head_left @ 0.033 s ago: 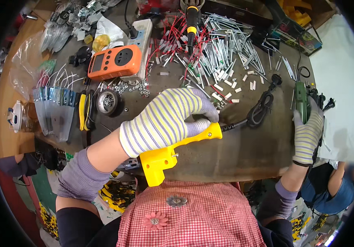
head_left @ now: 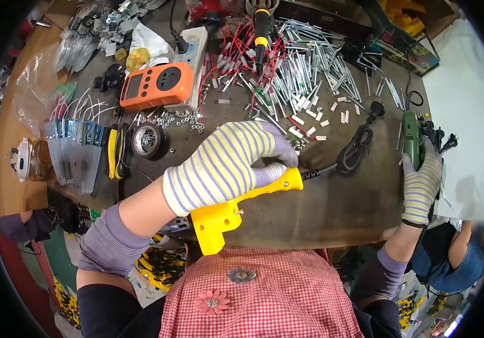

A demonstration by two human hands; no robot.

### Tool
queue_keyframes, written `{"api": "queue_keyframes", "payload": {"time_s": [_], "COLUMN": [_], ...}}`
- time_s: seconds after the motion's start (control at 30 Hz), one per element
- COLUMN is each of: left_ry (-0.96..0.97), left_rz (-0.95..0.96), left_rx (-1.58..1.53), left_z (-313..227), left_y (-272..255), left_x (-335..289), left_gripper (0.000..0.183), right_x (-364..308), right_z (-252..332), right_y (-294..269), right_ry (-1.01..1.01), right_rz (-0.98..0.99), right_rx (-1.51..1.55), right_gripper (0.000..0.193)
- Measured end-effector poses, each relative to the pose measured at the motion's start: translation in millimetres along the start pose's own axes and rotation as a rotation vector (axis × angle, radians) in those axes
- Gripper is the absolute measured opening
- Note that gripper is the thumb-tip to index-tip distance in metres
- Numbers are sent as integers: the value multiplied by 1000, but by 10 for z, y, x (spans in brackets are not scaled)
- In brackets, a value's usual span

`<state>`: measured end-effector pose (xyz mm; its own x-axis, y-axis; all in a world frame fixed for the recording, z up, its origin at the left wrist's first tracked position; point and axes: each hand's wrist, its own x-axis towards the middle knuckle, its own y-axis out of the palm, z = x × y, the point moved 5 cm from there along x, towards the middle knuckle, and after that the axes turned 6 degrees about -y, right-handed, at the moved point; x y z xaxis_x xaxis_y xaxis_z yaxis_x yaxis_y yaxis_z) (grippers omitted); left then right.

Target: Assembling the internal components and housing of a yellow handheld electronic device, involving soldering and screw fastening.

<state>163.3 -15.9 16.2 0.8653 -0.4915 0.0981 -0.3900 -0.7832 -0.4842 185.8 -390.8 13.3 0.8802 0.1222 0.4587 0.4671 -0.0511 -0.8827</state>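
nearest is a red checked apron (head_left: 264,293) with two flower ornaments, and just beyond it the yellow tool body (head_left: 217,221) lies across the near edge of the surface (head_left: 332,208), left of the middle. its long axis runs aslant, from lower left to upper right: the wide, blocky end points toward the apron, while the narrow handle end points right and slightly away from the person. a small metal screw (head_left: 240,213) juts from its right side. the left grip (head_left: 231,160), in a striped glove, is closed on the handle from above, thumb and fingers about it; whether the body rests on the surface or is lifted i cannot tell. a black cord (head_left: 356,149) leaves the handle end and runs right and away to a bundled coil and plug. at the right edge, the right grip (head_left: 422,183), gloved alike, is wrapped around the near part of a green tool (head_left: 413,135), whose long axis points away from the person. farther off on the left stand yellow-handled pliers (head_left: 112,152) beside a ring (head_left: 147,141) filled with nuts, then an orange meter (head_left: 157,85); toward the far middle lies a heap of long screws (head_left: 315,67) mixed with red wires (head_left: 236,45).
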Motion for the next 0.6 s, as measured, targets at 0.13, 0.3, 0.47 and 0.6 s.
{"api": "queue_keyframes", "payload": {"time_s": [0.13, 0.3, 0.47, 0.6], "left_ry": [32, 29, -12, -115], "left_rz": [-23, -86, -173, -23], "left_rx": [134, 388, 600, 770], "left_z": [-65, -170, -260, -246], "left_y": [6, 59, 198, 315], "left_x": [-102, -243, -283, -310], "left_gripper": [24, 37, 44, 49], "right_x": [-160, -202, -222, -49], "right_z": [-116, -112, 214, 1203], "right_y": [94, 175, -142, -495], "right_ry": [143, 171, 389, 42], "right_rz": [127, 191, -42, -33], "right_rx": [88, 292, 1209, 2337], "right_gripper": [63, 63, 68, 71]}}
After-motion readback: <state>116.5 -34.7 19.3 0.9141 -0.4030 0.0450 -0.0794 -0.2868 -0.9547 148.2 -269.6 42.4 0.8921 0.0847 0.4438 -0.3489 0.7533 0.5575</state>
